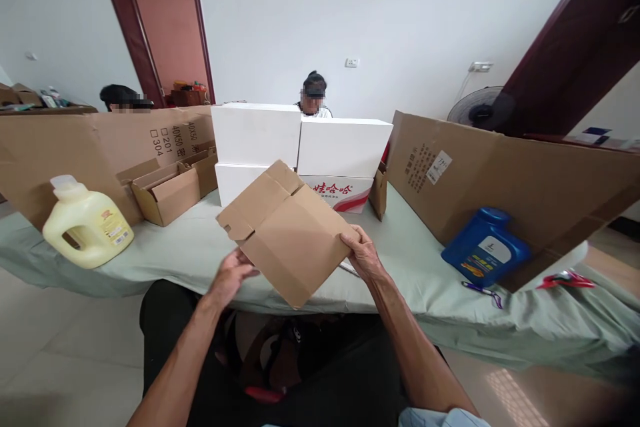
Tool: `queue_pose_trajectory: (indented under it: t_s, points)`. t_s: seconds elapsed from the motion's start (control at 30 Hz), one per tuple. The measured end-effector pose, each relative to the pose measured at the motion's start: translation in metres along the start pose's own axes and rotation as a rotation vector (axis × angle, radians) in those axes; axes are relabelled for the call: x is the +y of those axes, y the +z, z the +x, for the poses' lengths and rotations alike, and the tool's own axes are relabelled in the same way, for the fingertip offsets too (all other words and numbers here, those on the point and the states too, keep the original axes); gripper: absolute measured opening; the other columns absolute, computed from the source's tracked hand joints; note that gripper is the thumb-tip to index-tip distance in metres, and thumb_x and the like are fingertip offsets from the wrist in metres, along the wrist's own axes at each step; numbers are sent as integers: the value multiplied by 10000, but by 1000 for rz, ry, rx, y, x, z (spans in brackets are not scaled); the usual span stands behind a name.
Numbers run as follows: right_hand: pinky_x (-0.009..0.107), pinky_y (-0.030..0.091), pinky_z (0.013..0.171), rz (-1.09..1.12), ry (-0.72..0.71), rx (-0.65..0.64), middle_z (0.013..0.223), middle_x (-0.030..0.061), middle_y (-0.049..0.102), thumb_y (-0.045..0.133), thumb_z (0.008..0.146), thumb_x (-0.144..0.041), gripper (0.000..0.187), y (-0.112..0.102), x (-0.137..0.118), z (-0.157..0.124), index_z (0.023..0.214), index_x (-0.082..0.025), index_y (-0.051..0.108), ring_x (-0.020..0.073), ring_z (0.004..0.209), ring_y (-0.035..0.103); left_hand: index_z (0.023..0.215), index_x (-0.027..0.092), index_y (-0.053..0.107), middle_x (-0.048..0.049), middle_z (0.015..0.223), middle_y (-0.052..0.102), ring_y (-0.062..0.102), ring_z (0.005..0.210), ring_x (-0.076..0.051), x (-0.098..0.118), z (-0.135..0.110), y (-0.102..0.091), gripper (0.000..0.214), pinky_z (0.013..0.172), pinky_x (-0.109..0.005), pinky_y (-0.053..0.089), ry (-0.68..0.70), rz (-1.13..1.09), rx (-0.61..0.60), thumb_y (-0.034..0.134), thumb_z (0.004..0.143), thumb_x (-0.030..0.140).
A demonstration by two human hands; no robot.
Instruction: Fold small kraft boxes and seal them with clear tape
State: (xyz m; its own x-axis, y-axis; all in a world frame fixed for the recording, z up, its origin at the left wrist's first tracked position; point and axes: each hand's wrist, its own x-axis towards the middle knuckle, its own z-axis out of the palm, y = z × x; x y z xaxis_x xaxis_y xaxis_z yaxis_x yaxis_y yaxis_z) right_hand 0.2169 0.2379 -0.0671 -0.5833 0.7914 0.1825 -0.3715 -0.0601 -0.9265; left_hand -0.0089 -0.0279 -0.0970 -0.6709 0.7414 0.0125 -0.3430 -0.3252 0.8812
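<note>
A flattened brown cardboard box with folded flaps and slits is held tilted above the table's front edge. My right hand pinches its right corner, with the thumb on the near face and the other fingers partly behind. At the lower left edge, my left hand is closed on the cardboard, its fingertips partly hidden behind it. Just beyond the cardboard stand stacked white boxes; a lower one has red lettering and is partly covered by the cardboard.
On the left are a pale yellow jug and an open brown carton. A blue bottle leans on the right cardboard panel, near a purple-corded pen. Green cloth covers the table. Two people sit beyond.
</note>
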Motion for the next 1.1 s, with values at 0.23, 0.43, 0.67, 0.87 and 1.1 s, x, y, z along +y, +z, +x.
queue_pose_trajectory:
  t_s: [0.23,0.43,0.67,0.87,1.1]
  points:
    - [230,496,566,-61,38,39,913,-26,730,1037,562,-519,750,-10,-8,-12,1144,-271,634,156,700,648,1159,156,714,-72,1012,806,740,738,-195,44,2,-45,720,537,-257,600,-16,151,28,1030,570,422]
    - [299,575,695,-43,63,-175,916,39,761,937,675,-676,619,-4,29,-47,1030,-211,733,187,768,693,1173,173,745,-9,884,782,692,654,-161,13,3,-61,800,494,-219,576,26,226,180,1052,449,320]
    - [239,396,480,-292,-82,-132,620,-15,594,842,762,-743,571,-45,7,-66,732,-190,702,105,520,470,1177,202,753,-71,1006,837,766,741,-230,16,43,-24,785,550,-280,636,-13,324,8,1041,509,498]
    - [256,422,543,-636,-476,595,561,-22,488,638,984,-655,579,-148,-126,-5,612,-248,461,128,557,460,1087,184,798,-145,1064,862,790,794,-274,6,90,-15,866,655,-355,680,-50,702,-73,958,463,761]
    - [261,480,635,-1019,-275,863,663,45,674,538,1030,-438,334,-225,-142,55,816,-220,673,209,724,657,950,218,840,-150,1036,868,823,987,-433,-66,121,-78,762,786,-489,707,-86,1047,-67,819,508,838]
